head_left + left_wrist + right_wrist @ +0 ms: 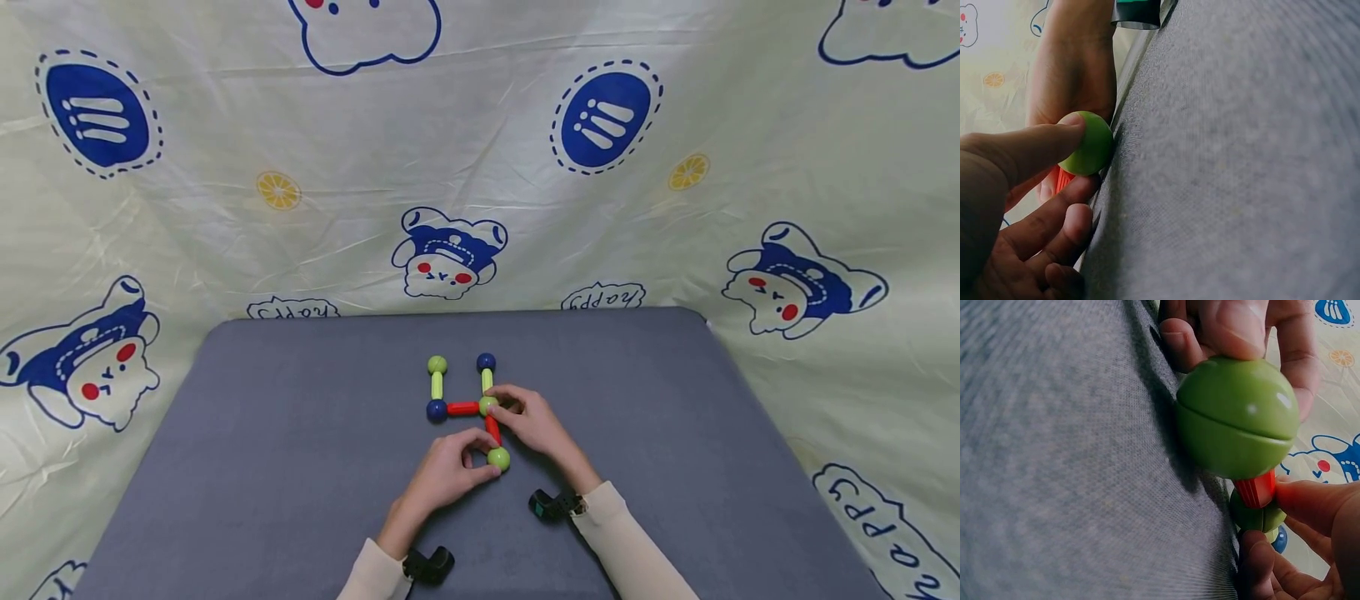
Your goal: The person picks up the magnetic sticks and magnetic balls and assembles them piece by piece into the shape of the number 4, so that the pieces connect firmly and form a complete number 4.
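Observation:
A joined figure of balls and rods lies on the grey table. My left hand (448,472) pinches its nearest green ball (498,459) between thumb and fingers; the left wrist view shows the thumb on that green ball (1092,150). A red rod (492,430) joins it to the middle green ball (487,407), which my right hand (531,423) holds between thumb and fingers. In the right wrist view, the near green ball (1235,422) partly covers the middle green ball (1249,515), with a red rod (1257,489) between them.
From the middle ball a second red rod (462,408) runs left to a blue ball (437,411). That one bears a green rod (437,386) topped by a green ball (437,364). Another green rod (487,381) leads to a far blue ball (486,362). Printed cloth (480,167) hangs behind the table (285,450).

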The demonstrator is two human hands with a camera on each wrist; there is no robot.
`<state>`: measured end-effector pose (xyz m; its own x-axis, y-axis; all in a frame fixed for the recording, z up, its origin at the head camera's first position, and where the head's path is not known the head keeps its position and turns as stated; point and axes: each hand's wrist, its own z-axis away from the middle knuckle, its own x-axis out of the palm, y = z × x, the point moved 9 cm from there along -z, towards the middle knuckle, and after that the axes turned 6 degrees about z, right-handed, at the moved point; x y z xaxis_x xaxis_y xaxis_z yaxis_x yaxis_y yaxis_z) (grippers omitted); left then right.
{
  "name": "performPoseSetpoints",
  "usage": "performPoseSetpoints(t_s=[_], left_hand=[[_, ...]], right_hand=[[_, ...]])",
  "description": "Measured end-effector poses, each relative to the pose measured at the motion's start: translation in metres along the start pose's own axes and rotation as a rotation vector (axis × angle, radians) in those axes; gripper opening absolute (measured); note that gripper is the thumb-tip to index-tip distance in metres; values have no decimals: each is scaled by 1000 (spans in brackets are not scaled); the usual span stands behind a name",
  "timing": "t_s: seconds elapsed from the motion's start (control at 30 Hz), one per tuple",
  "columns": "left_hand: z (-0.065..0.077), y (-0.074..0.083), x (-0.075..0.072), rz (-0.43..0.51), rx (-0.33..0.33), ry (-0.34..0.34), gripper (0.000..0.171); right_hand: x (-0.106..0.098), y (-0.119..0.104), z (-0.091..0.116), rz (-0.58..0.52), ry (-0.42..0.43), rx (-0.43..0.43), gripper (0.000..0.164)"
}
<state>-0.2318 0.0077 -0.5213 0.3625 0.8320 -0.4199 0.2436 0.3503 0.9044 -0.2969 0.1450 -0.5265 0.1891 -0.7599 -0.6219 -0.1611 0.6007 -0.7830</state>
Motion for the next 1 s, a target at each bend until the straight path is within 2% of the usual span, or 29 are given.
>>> performPoseSetpoints(t_s=[0.23,0.37,0.47,0.63,0.8,0.9,1.0], left_hand=[[1,1,-3,14,8,2,26],[2,1,-12,46,16,25,26],[3,2,-29,57,28,100,25],[3,-2,-63,35,32,268,24],[1,-13,-85,-23,-16,372,29],[-1,-23,-89,-70,-92,385,33],[-4,-31,-90,-98,-138,376,33]], right_hand=[[0,-1,-1,-7,-4,-15,26],[-1,-2,-1,-9,-1,-19,26],[-2,-1,-1,-18,2,-10,26],[-2,-1,-1,-19,2,-2,26],[0,1,-1,-26,-15,16,26],[1,0,-2,-31,-31,19,27],[1,-2,-2,-22,-46,9,28]])
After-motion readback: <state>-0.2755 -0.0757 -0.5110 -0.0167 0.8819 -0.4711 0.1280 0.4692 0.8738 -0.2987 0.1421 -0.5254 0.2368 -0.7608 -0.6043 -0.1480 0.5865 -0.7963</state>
